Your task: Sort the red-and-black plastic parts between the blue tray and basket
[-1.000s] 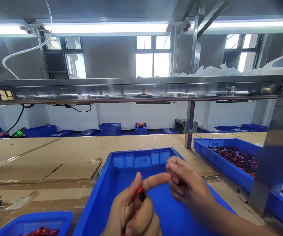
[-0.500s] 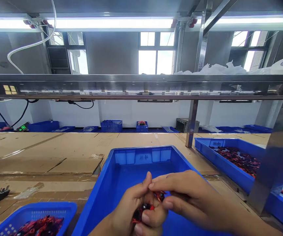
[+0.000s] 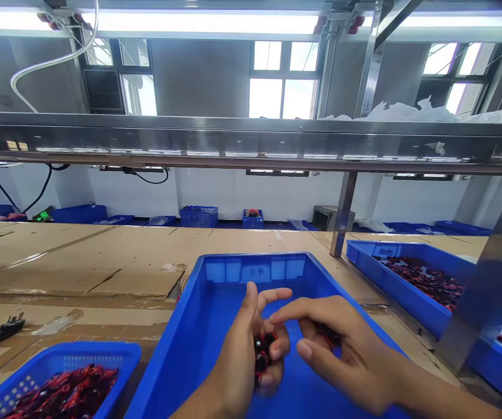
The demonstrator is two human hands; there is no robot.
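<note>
Over a large blue tray [image 3: 216,314], my left hand [image 3: 239,355] curls its lower fingers around several small red-and-black parts [image 3: 260,354]; its thumb and index finger point up, apart. Close on its right, my right hand [image 3: 351,355] has thumb and index finger spread, the index tip near the left hand's fingers. Dark red pieces [image 3: 330,336] show beneath the right hand's curled fingers, mostly hidden by them. What exactly the small parts are cannot be made out. At lower left, a blue perforated basket [image 3: 131,361] holds a heap of similar red-and-black parts [image 3: 70,390].
A second blue tray [image 3: 408,299] with many red-and-black parts stands at right, behind a metal post [image 3: 481,279]. A steel shelf beam [image 3: 233,137] crosses above the cardboard-covered table [image 3: 102,250]. A black power plug [image 3: 9,329] lies at left.
My hands have moved apart slightly. The left index finger has straightened, and the right thumb and index finger have pulled away from the left hand's parts. The view has tilted down a little.
</note>
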